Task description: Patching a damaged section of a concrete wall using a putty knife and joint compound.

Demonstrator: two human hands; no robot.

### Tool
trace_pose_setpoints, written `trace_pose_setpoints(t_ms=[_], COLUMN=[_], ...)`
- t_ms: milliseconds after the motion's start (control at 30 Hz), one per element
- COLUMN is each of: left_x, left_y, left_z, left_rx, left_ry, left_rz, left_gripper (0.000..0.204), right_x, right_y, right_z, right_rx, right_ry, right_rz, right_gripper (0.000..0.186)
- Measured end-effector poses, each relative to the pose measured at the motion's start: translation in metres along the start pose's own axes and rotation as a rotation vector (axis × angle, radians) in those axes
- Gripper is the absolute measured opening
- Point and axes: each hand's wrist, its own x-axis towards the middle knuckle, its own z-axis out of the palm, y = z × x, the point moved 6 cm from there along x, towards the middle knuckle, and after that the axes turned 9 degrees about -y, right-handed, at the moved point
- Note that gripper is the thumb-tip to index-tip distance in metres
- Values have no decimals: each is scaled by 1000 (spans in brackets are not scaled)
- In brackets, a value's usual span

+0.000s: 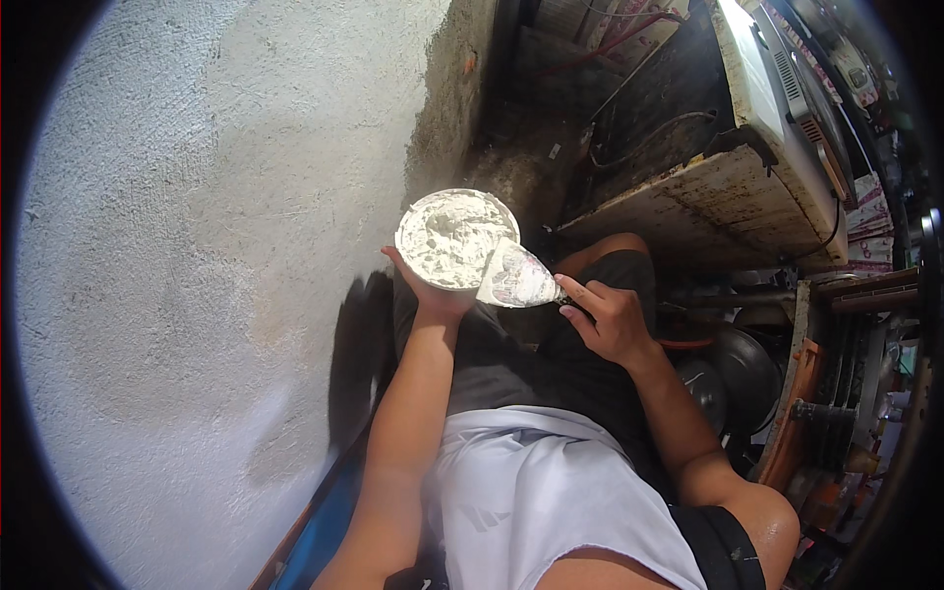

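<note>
Location type: a cluttered workshop or repair yard under renovation. Indicators: a rough, grey plastered wall [197, 246] with an unfinished edge; a dirty, stained white appliance casing [757, 128]; loose dark cables [639, 138] across a grimy floor; rusted orange metal frames [796, 413] and stacked black round parts [742, 374].

Wall [187, 246] close on my left, no room past it. Bowl [454, 238] in my left hand [433, 290], knife blade [514, 278] at its rim. Right side jammed w/ rusty bench [708, 202], dark round gear [742, 374]. Free gap only betw. my arms, over lap.
</note>
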Motion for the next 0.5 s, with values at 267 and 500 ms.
trace_pose_setpoints(t_ms=[267,500], left_x=[0,4], left_y=[1,3], left_z=[0,-3], left_rx=[24,20], left_ry=[-18,-38], left_rz=[7,-7], left_gripper=[118,118], right_x=[-9,-15], right_y=[-1,0], right_z=[-2,-3], right_rx=[-7,-23], right_ry=[-2,5], right_rz=[14,18], right_gripper=[44,45])
